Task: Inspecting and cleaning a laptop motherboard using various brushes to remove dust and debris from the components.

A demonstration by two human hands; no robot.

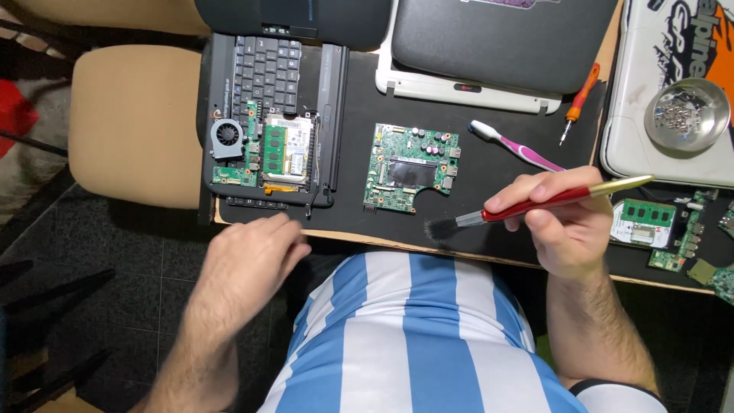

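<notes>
Dark desk [359, 92]: your right hand [562, 229] is closed around a light, stiff red brush [535, 205], soft bristles just below the fragile circuit board [411, 167]; left hand [248, 256] rests loosely curled, empty, at the desk edge.

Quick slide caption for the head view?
Right hand holds a red-handled brush beside a green circuit board; left hand rests nearby.

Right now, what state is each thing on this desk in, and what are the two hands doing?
Right hand: shut on the red-handled brush, bristles just above the black mat.
Left hand: open, fingers resting at the desk edge.
Opened black laptop base: cover off, fan and boards exposed.
Loose green circuit board: lying flat on the mat.
Pink-and-white toothbrush: lying untouched.
Orange screwdriver: lying untouched.
Round metal bowl: holding small screws.
</notes>
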